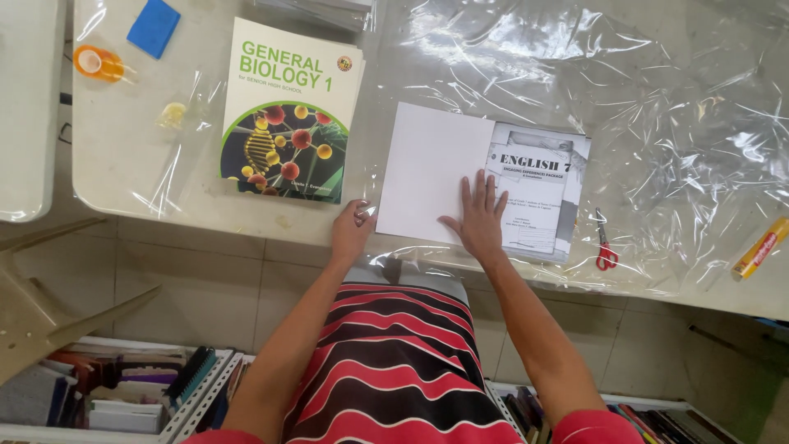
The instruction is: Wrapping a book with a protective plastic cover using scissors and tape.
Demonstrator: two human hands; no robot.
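Our left hand's (pixel 352 230) curled fingertips are hard to make out at the edge of the open grey-and-white paperback workbook (pixel 485 185); grip unclear. Right hand (pixel 479 218) lies flat, fingers spread, pressing its white inside cover (pixel 427 168).

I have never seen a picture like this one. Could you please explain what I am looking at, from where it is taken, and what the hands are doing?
There is no machine here. A camera worn on a person's head looks down at their own two bare hands. The right hand presses flat on an open grey-and-white booklet. The left hand pinches its left edge. The booklet lies on clear plastic film spread over a pale table. Nearby lie a green science textbook, red-handled scissors, an orange tape dispenser, a blue pad and a yellow marker-like stick.
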